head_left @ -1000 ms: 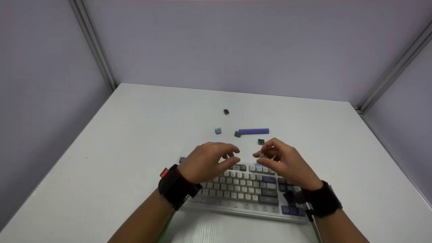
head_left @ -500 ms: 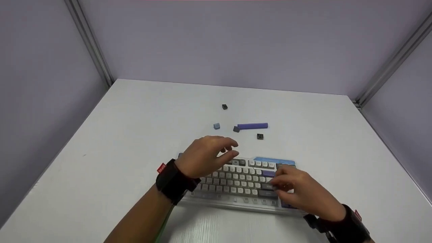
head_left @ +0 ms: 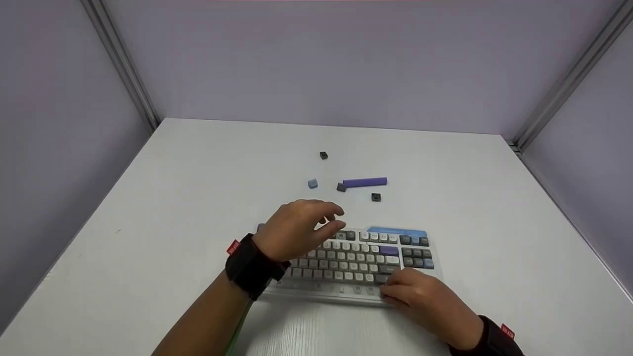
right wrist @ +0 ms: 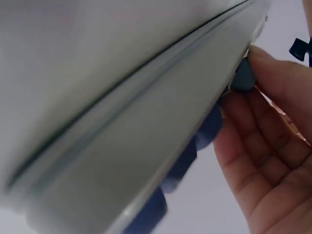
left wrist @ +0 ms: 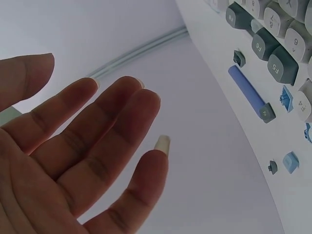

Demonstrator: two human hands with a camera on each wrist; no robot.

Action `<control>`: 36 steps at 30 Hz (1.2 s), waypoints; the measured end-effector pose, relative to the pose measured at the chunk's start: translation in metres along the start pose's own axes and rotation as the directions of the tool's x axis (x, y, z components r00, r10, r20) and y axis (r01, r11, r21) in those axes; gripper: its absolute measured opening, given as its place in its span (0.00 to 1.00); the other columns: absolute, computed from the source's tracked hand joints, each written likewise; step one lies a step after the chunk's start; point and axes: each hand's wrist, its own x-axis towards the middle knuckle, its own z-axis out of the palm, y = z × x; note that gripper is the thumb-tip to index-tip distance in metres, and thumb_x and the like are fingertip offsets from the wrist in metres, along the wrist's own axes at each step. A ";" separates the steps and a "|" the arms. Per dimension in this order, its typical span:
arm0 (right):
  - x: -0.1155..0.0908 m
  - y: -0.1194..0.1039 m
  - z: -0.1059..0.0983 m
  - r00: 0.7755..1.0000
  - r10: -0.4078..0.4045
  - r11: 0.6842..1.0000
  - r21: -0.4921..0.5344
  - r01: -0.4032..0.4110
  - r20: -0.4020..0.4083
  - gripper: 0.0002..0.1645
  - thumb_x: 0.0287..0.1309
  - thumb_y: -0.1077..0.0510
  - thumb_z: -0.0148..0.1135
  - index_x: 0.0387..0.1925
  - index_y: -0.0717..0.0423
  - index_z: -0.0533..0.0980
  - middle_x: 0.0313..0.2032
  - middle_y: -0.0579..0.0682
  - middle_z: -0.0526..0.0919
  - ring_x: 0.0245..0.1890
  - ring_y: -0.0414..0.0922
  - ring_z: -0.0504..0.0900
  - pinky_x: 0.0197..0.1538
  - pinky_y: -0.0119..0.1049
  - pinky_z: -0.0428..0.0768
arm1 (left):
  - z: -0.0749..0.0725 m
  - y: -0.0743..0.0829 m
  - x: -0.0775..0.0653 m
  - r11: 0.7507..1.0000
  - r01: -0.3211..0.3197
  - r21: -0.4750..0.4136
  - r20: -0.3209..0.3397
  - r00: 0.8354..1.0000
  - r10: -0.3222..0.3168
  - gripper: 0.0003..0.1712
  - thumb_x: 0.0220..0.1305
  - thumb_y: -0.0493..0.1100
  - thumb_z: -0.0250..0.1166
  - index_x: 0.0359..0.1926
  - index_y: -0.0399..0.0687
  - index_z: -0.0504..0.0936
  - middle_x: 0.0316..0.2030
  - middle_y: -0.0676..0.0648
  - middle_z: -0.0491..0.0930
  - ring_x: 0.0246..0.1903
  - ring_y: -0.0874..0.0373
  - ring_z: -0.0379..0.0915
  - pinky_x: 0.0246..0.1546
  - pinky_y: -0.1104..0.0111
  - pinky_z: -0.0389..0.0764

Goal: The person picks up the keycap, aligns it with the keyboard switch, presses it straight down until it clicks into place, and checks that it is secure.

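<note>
A compact keyboard (head_left: 348, 257) with white, grey, purple and blue keys lies below my hands. At the right end of its bottom row, my right hand (head_left: 425, 302) pinches a dark grey keycap (right wrist: 243, 78) between thumb and fingers, as the right wrist view shows. The keycap touches the keyboard's front edge area; whether it is seated cannot be seen. Over the keyboard's upper left hovers my left hand (head_left: 299, 231), fingers loosely bent and holding nothing. In the left wrist view its fingers (left wrist: 105, 146) are spread apart from the keys. Its forearm and hand hide the keyboard's left part.
Behind the keyboard lie a long purple keycap (head_left: 365, 182), a grey keycap (head_left: 341, 187) against its end, a light blue keycap (head_left: 312, 183) and dark keycaps, one nearer (head_left: 376, 197) and one farther (head_left: 323, 155). Panels (head_left: 316, 64) enclose the white table (head_left: 222, 163).
My right hand has come from above the keyboard's back edge, across its right side, down to the front row with the small keycap. The left hand has stayed nearly in place.
</note>
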 end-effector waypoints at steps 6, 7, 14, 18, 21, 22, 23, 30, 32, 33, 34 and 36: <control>0.000 -0.002 0.001 1.000 -0.009 0.997 -0.077 0.008 -0.017 0.10 0.41 0.63 0.59 0.31 0.53 0.77 0.31 0.40 0.73 0.31 0.33 0.70 0.32 0.25 0.70 | 0.001 -0.001 0.000 1.000 -0.006 0.009 -0.002 1.000 0.006 0.14 0.54 0.53 0.50 0.38 0.56 0.74 0.28 0.62 0.73 0.27 0.72 0.66 0.27 0.75 0.68; 0.000 -0.001 0.002 1.000 -0.013 0.996 -0.083 0.011 -0.020 0.10 0.40 0.63 0.59 0.31 0.53 0.77 0.31 0.41 0.73 0.31 0.33 0.70 0.32 0.25 0.70 | 0.001 -0.002 0.000 1.000 -0.005 0.012 -0.001 1.000 0.005 0.14 0.54 0.53 0.50 0.38 0.56 0.74 0.28 0.63 0.73 0.27 0.72 0.66 0.27 0.75 0.68; -0.001 0.002 0.007 1.000 0.001 1.000 -0.020 -0.001 -0.013 0.11 0.39 0.63 0.61 0.31 0.53 0.78 0.31 0.41 0.75 0.32 0.33 0.72 0.34 0.26 0.71 | 0.003 -0.004 -0.001 1.000 0.017 0.019 0.001 1.000 -0.017 0.14 0.54 0.53 0.50 0.38 0.56 0.75 0.28 0.63 0.73 0.27 0.72 0.66 0.26 0.75 0.68; -0.002 0.006 0.007 1.000 -0.003 1.000 0.019 0.003 -0.003 0.11 0.40 0.62 0.60 0.32 0.51 0.78 0.32 0.40 0.75 0.33 0.33 0.72 0.35 0.25 0.71 | 0.002 -0.005 -0.002 0.999 0.027 0.025 -0.006 1.000 -0.027 0.13 0.54 0.53 0.51 0.37 0.56 0.75 0.28 0.62 0.73 0.27 0.72 0.66 0.27 0.75 0.69; -0.002 0.008 0.008 0.999 -0.033 0.999 -0.002 0.033 0.004 0.10 0.41 0.61 0.59 0.32 0.52 0.78 0.32 0.40 0.75 0.33 0.33 0.72 0.34 0.25 0.71 | 0.001 -0.005 -0.002 0.999 0.033 0.032 -0.017 0.999 -0.033 0.13 0.53 0.53 0.51 0.37 0.56 0.75 0.27 0.63 0.73 0.27 0.73 0.66 0.26 0.75 0.68; -0.002 0.008 0.008 0.999 -0.046 0.999 -0.012 0.046 0.007 0.10 0.42 0.61 0.59 0.32 0.52 0.78 0.32 0.41 0.75 0.33 0.33 0.72 0.34 0.25 0.71 | 0.001 -0.005 -0.002 0.999 0.034 0.032 -0.020 0.999 -0.034 0.12 0.53 0.53 0.51 0.37 0.56 0.75 0.27 0.63 0.73 0.27 0.73 0.66 0.26 0.75 0.68; -0.002 0.008 0.008 0.998 -0.055 0.998 -0.021 0.055 0.011 0.09 0.42 0.61 0.59 0.32 0.52 0.78 0.33 0.41 0.75 0.33 0.33 0.72 0.34 0.25 0.71 | 0.001 -0.005 -0.002 0.999 0.034 0.033 -0.023 0.999 -0.033 0.12 0.53 0.53 0.51 0.37 0.57 0.75 0.27 0.64 0.73 0.27 0.74 0.65 0.26 0.76 0.68; -0.004 0.002 0.007 0.996 -0.058 0.997 -0.048 0.061 0.063 0.09 0.43 0.62 0.58 0.31 0.52 0.78 0.36 0.43 0.74 0.35 0.36 0.72 0.35 0.29 0.71 | 0.000 -0.007 -0.002 0.998 0.029 0.059 -0.023 0.999 -0.028 0.12 0.54 0.53 0.51 0.36 0.56 0.75 0.27 0.63 0.72 0.27 0.73 0.65 0.26 0.75 0.68; -0.004 0.000 0.006 0.995 -0.045 0.996 -0.078 0.052 0.089 0.10 0.41 0.62 0.59 0.31 0.53 0.78 0.37 0.43 0.73 0.35 0.38 0.72 0.34 0.32 0.71 | 0.000 -0.008 -0.002 0.997 0.032 0.066 -0.022 0.999 -0.031 0.12 0.54 0.53 0.51 0.36 0.56 0.75 0.27 0.63 0.72 0.27 0.73 0.66 0.26 0.75 0.68; -0.004 -0.001 0.006 0.994 -0.031 0.995 -0.092 0.042 0.108 0.10 0.41 0.61 0.60 0.32 0.52 0.78 0.38 0.43 0.73 0.35 0.38 0.71 0.34 0.32 0.71 | 0.000 -0.008 -0.002 0.997 0.035 0.073 -0.023 0.999 -0.033 0.12 0.54 0.53 0.51 0.36 0.56 0.75 0.27 0.63 0.72 0.27 0.73 0.65 0.26 0.75 0.68; -0.003 -0.002 0.005 0.992 -0.021 0.994 -0.104 0.034 0.128 0.10 0.41 0.60 0.60 0.32 0.52 0.78 0.38 0.43 0.72 0.35 0.38 0.70 0.34 0.33 0.71 | -0.001 -0.008 -0.002 0.997 0.037 0.074 -0.024 0.999 -0.035 0.12 0.54 0.52 0.51 0.36 0.56 0.75 0.27 0.63 0.72 0.27 0.73 0.66 0.26 0.75 0.68; -0.001 -0.001 0.004 0.987 0.006 0.995 -0.096 0.010 0.162 0.10 0.42 0.59 0.59 0.32 0.51 0.78 0.38 0.41 0.71 0.35 0.37 0.69 0.34 0.33 0.70 | -0.002 -0.009 -0.002 0.997 0.040 0.071 -0.029 0.999 -0.038 0.12 0.54 0.52 0.51 0.36 0.56 0.75 0.27 0.63 0.72 0.26 0.73 0.66 0.26 0.75 0.68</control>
